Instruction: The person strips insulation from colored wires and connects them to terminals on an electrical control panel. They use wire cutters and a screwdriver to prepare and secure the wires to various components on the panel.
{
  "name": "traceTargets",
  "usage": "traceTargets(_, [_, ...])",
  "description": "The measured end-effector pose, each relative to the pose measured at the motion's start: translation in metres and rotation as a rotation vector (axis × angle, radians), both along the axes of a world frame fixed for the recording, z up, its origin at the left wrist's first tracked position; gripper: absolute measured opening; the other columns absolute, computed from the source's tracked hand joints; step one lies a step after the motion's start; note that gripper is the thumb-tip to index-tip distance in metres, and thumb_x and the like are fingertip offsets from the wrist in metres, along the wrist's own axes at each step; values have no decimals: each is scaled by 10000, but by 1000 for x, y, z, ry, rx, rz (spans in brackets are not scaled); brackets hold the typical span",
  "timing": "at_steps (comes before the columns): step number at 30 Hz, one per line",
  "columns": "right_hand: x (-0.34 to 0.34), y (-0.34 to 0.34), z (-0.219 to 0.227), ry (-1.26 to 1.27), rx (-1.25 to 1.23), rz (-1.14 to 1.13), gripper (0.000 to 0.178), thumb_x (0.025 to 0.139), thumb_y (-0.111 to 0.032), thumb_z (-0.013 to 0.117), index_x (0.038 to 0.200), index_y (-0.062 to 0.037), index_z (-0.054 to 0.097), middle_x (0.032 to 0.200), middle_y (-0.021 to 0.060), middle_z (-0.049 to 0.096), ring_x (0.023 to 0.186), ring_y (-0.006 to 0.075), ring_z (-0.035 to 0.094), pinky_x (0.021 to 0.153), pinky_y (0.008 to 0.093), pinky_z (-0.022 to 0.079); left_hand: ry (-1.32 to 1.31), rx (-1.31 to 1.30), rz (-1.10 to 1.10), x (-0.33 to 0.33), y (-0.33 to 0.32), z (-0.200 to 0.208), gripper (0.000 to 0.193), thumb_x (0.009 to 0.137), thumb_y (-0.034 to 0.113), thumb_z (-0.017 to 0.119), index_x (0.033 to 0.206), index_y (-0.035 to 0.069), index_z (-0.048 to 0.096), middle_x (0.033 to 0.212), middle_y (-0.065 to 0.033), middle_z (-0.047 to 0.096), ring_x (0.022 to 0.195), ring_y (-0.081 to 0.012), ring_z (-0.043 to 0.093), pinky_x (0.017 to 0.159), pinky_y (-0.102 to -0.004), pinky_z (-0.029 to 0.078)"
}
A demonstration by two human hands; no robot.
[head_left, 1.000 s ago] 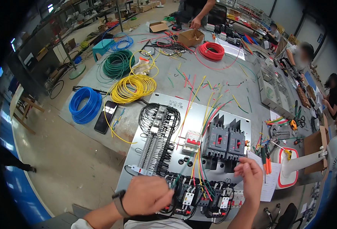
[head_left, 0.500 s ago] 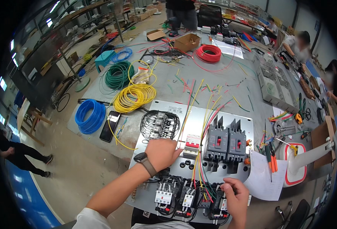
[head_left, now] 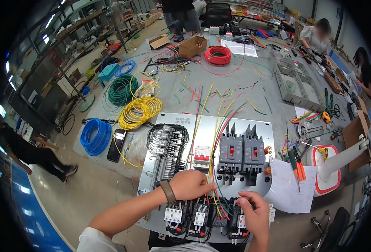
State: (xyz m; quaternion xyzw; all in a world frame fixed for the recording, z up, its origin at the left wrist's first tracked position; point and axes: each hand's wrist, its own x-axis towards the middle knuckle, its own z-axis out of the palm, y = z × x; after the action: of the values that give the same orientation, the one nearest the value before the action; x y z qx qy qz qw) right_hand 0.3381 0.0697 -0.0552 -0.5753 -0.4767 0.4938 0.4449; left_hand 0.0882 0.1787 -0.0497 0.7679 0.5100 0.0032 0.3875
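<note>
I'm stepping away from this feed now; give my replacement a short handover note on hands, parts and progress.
Left hand rests on the wire bundle on the metal panel, fingers bent over the wires.
Right hand pinches at a contactor in the bottom row.
Done: two black breakers are mounted, with coloured wires running down to the contactors.
Left: loose wire ends trail off the panel's top edge; yellow coil and screwdrivers lie nearby.

Wire ends (red, yellow, green) [head_left: 214, 200] hidden under the left hand [head_left: 189, 185]

Yellow wire coil [head_left: 139, 111]; blue coil [head_left: 95, 135]; green coil [head_left: 122, 89]; red coil [head_left: 218, 55].
</note>
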Motion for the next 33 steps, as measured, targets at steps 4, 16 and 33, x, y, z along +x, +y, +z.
traceTargets(4, [0,0,-3,23,2,-26,197,963,-61,650,1129,39,686,911,76,735,837,111,668,785,262,526,79,69,-38,14,8,2,537,934,556,622,718,76,731,619,-117,654,598,-311,657,590,-422,511])
traceTargets(16, [3,-1,-2,49,-4,-4,200,971,-50,625,1140,40,682,921,86,736,856,124,683,795,261,535,-565,-251,342,1,5,4,326,940,224,670,701,17,588,618,26,523,588,-52,454,533,-271,394])
traceTargets(33, [-4,-16,96,-9,376,58,256,962,-80,638,1160,74,691,981,148,728,881,205,679,818,305,533,-596,388,-120,43,-75,114,163,950,223,708,920,82,633,669,-80,621,562,-295,634,488,-389,481])
